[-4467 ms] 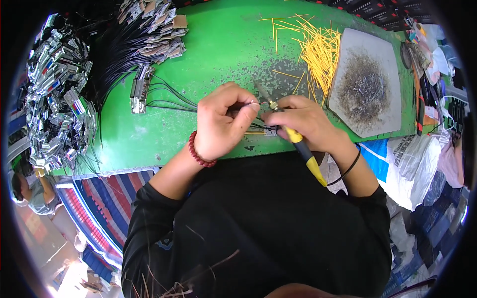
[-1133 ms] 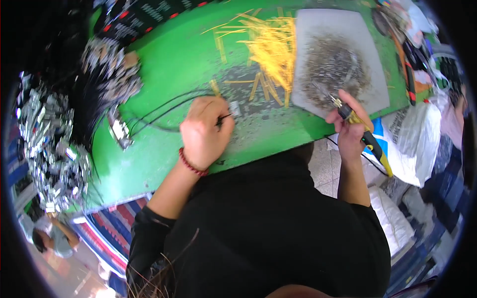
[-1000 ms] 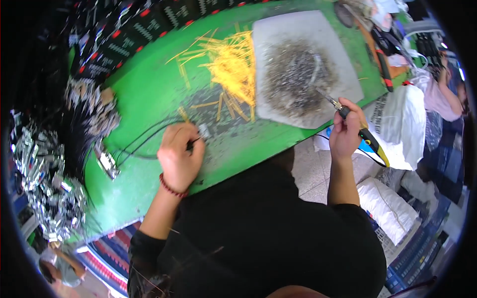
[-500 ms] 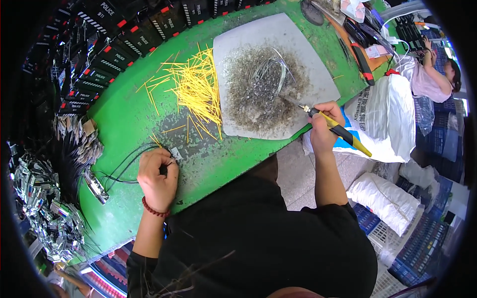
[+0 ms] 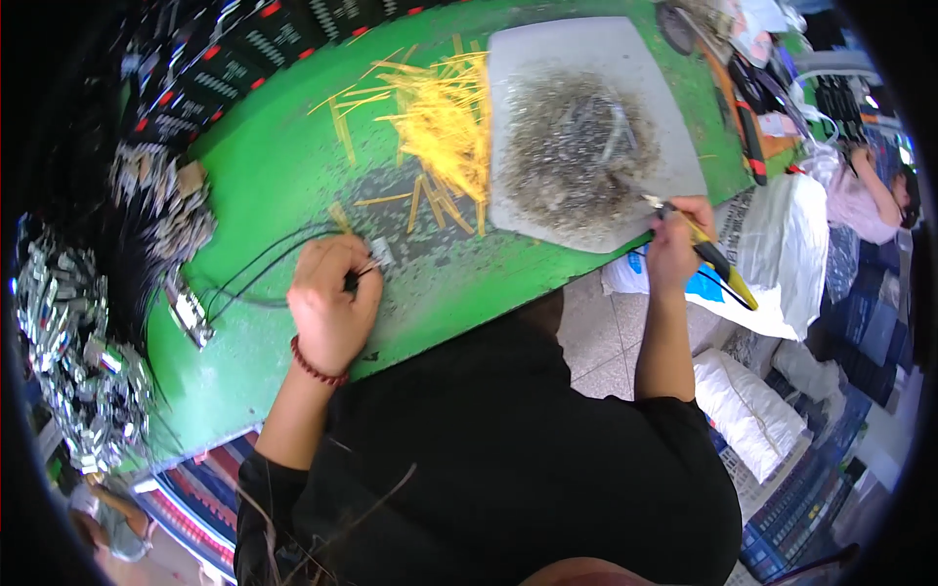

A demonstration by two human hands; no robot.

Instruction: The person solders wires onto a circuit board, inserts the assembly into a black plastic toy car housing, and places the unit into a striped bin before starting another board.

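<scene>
My right hand [image 5: 678, 244] is closed around a yellow-and-black soldering iron [image 5: 721, 264], with its tip over the right side of a dirty grey mat [image 5: 532, 39]. On that mat lies a loose coil of silvery solder wire [image 5: 618, 132] among dark residue. Farther left, my left hand [image 5: 332, 298] is pinched on thin black wires [image 5: 269, 262] near the table edge. A small silvery piece [image 5: 381, 252] shows just past its fingertips. The wires run left toward a shiny metal-cased part [image 5: 189, 311]. Thin yellow sticks [image 5: 440, 132] are heaped between my hands, beyond them.
Black boxes with red corners [image 5: 230, 63] line the far left of the green table [image 5: 244, 391]. A large pile of shiny metal parts [image 5: 83, 361] and a stack of brownish flat pieces [image 5: 181, 195] stand at the left. White sacks [image 5: 782, 254] are at the right, where another person [image 5: 870, 200] sits.
The view has shifted, so the table sits higher and farther right, with some blur. Both hands keep their holds on the wires and the soldering iron.
</scene>
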